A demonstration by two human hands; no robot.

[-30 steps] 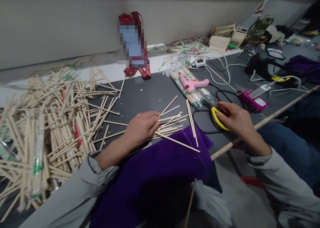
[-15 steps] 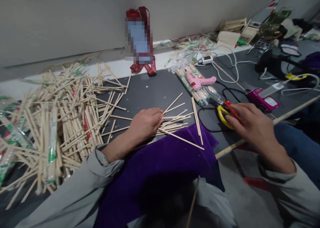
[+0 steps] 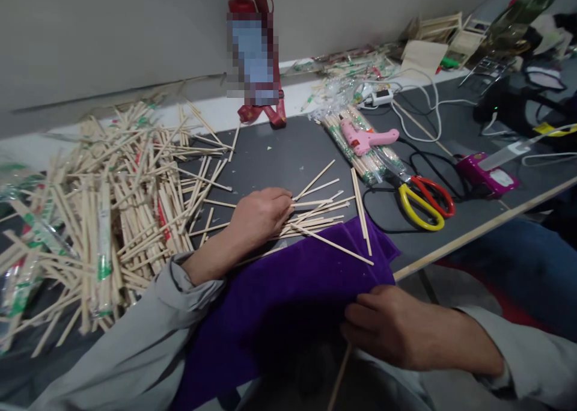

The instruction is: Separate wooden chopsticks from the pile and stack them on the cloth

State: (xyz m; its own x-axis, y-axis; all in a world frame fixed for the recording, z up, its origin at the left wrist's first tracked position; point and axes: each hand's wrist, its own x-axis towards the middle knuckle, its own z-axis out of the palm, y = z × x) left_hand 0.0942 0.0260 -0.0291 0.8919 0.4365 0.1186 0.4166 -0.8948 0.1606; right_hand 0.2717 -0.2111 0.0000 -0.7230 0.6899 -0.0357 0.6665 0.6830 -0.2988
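Note:
My left hand (image 3: 259, 214) rests curled on a small bunch of thin wooden sticks (image 3: 315, 216) lying on the dark table, partly over a purple cloth (image 3: 288, 291) on my lap. My right hand (image 3: 387, 327) is low over the cloth's front edge, fingers curled at a single stick (image 3: 339, 378) that points down toward my lap. Whether it grips that stick I cannot make out. The yellow-and-red scissors (image 3: 426, 199) lie free on the table, to the right of the bunch.
A big heap of wooden sticks (image 3: 117, 200), some in wrappers, covers the table's left side. A pink glue gun (image 3: 367, 139) lies on wrapped stick bundles. A magenta device (image 3: 487, 173), white cables, a red stand (image 3: 255, 56) and a wall are behind.
My right hand left the scissors on the table and drew back down to the purple cloth on my lap. My left hand stayed on the stick bunch.

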